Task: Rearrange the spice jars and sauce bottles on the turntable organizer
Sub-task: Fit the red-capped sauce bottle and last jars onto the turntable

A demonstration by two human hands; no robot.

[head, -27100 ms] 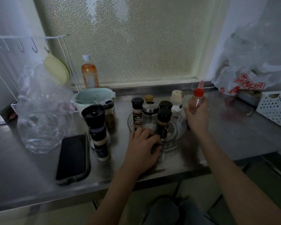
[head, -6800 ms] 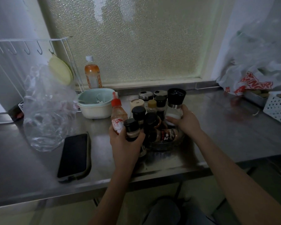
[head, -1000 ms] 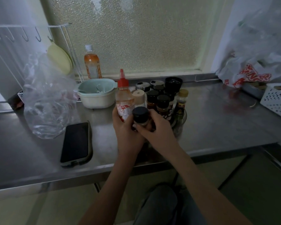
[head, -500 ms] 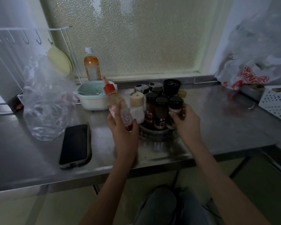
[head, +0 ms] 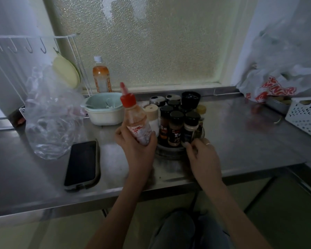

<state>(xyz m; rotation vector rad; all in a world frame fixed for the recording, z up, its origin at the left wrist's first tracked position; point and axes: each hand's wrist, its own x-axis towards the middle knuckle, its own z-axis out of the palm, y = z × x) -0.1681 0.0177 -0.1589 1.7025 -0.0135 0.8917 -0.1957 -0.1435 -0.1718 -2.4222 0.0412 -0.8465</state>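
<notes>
A clear round turntable (head: 171, 150) on the steel counter is packed with several black-capped spice jars (head: 174, 128), a white shaker with a tan lid (head: 152, 116) and a tall black-topped grinder (head: 190, 100). My left hand (head: 135, 144) grips a red-capped sauce bottle (head: 136, 121), tilted slightly left, just left of the turntable and above the counter. My right hand (head: 199, 153) rests at the turntable's front right rim, fingertips touching the base of the nearest black-capped jar (head: 190, 128). Whether it grips the rim or the jar is unclear.
A dark phone (head: 81, 163) lies left of my left hand. Behind it are a crumpled clear plastic bag (head: 50, 115), a pale bowl (head: 104, 110) and an orange drink bottle (head: 101, 78). A white perforated basket (head: 305, 117) and plastic bags (head: 276, 76) stand at the right.
My right hand dropped from the black-capped jar's lid to the turntable's front rim. The sauce bottle in my left hand rose and moved closer to the turntable.
</notes>
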